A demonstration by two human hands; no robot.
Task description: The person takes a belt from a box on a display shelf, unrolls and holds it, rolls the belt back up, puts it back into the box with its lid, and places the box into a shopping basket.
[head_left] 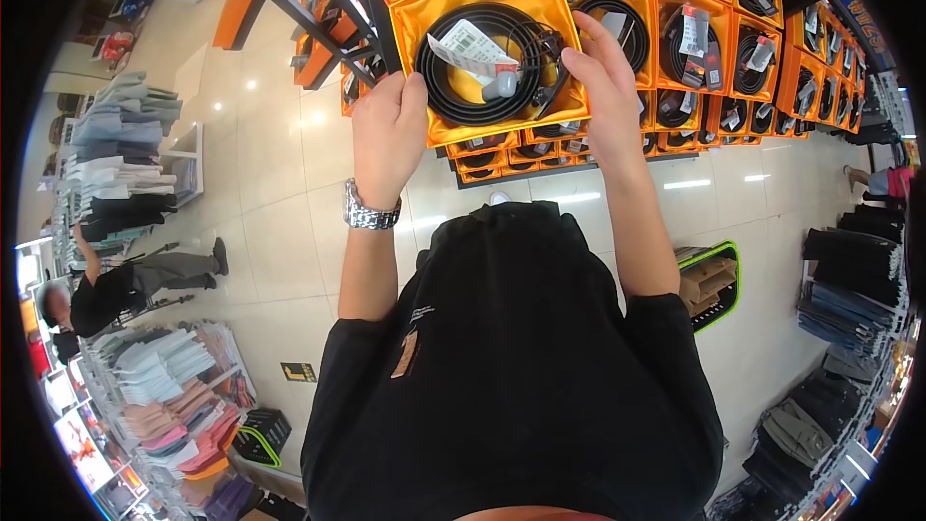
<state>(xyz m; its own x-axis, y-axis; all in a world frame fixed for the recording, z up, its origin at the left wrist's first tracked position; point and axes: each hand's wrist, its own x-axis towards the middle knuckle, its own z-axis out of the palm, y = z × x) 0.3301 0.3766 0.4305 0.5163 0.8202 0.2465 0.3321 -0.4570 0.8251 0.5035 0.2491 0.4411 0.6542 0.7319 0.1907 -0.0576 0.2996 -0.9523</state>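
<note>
Between my two hands is an orange box (559, 5) with a yellow satin lining, tilted toward me. A coiled black belt (439, 87) lies inside it, with a white paper tag (468, 46) and a grey security tag (500, 87) on top. My left hand (394, 116), with a silver watch (371, 207) at the wrist, grips the lower left edge of the box. My right hand (610, 82) holds the right side, thumb on the rim and fingers behind it. Rows of similar boxed belts (690, 43) sit just beyond the held box.
A black basket with a green rim (735, 280) stands on the floor to my right, holding brown paper packages (709, 280). Clothes racks (174, 367) line the left, and folded trousers (839, 309) hang at right. Another person (125, 285) is on the left, by a rack.
</note>
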